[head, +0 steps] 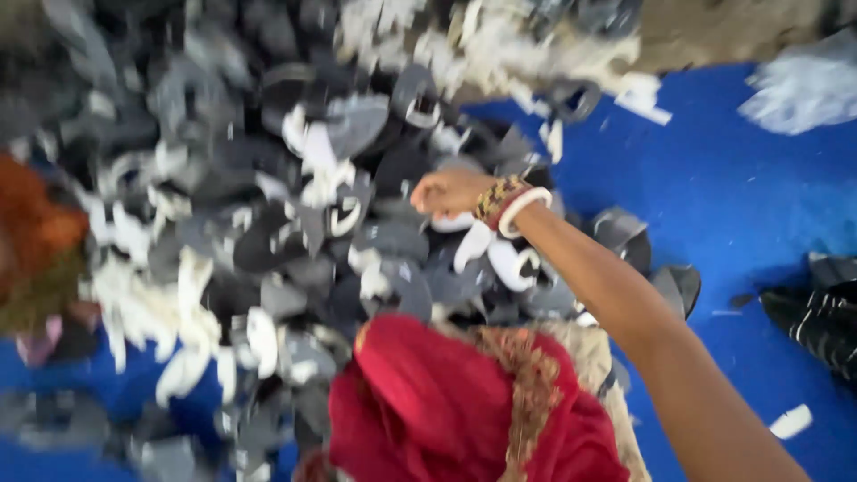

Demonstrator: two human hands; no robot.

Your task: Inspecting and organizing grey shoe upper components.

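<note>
Grey, black and white cut scraps (357, 223) lie heaped on the blue floor (732, 205) under and around the right hand (451, 192), whose fingers (427, 195) look curled, their grip blurred beyond telling, like the scraps' directions.

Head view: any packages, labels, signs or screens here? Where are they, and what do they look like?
None that can be made out in this blurred frame.
Pile of cut pieces: loose grey, black and white scraps, on the blue floor covering.
Right hand: reaching into the pile, bangles at the wrist.
Red cloth: gold-edged, bottom centre.
</note>
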